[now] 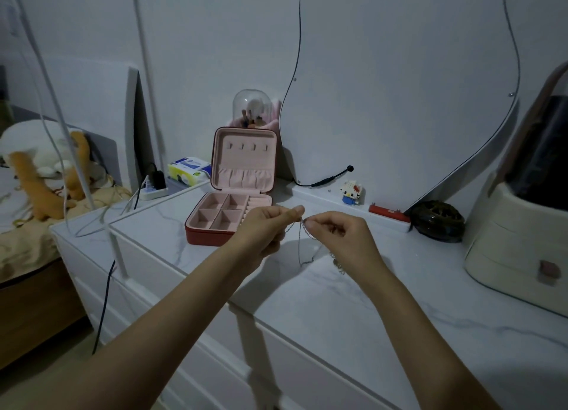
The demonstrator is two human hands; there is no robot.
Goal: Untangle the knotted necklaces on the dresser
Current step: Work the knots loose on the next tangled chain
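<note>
1. Thin silver chain necklaces: held up above the white marble-look dresser top, approx centre of view, w/ loops hanging down from your fingers toward the surface. Too fine and dim to tell how many strands or where the knot sits.
2. Your left hand: thumb and forefinger pinched on the chain at its top, other fingers curled under.
3. Your right hand: also pinching the chain, fingertips nearly touching the left hand's; more chain trails down below this hand onto the dresser.
4. Open red zip jewellery box w/ pink lining: just behind your left hand, lid upright, the four square compartments look bare.
5. Behind the box: clear glass dome w/ brushes, against the wall.
6. Right of the box: small block-built cat figure, red flat bar, dark round openwork bowl, then a cream drawer organiser at the far right.
7. Left side: tissue pack, white power strip, plush toy on the bed.
</note>
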